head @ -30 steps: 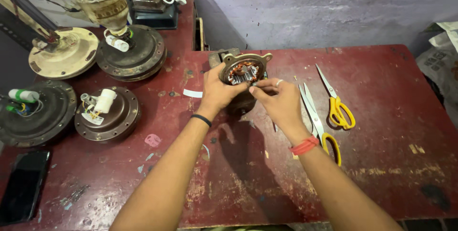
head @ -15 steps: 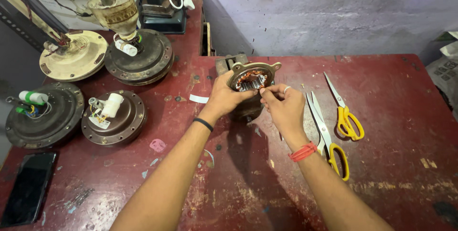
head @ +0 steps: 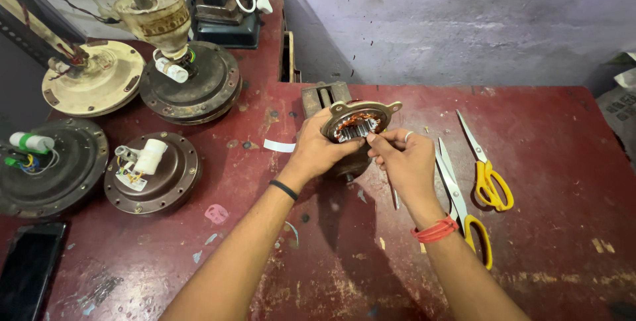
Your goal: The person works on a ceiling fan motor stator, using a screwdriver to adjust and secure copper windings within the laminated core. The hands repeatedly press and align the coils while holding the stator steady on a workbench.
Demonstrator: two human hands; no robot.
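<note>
A round metal motor stator (head: 362,122) with copper windings stands tilted on the dark red table (head: 543,255), its open face turned towards me. My left hand (head: 319,151) grips its left side. My right hand (head: 407,160) has its fingertips pinched at the windings near the lower right of the opening; whether it holds something small there is hidden. A black band circles the left wrist, a red thread the right.
Two yellow-handled scissors (head: 489,176) (head: 464,212) lie right of my right hand. Several round fan motor housings (head: 154,174) (head: 192,82) (head: 46,168) crowd the left side. A black phone (head: 28,269) rests at the front left. A grey wall rises behind.
My view has shifted a little; both hands stay on the stator, and the right fingers have moved closer onto the windings.
</note>
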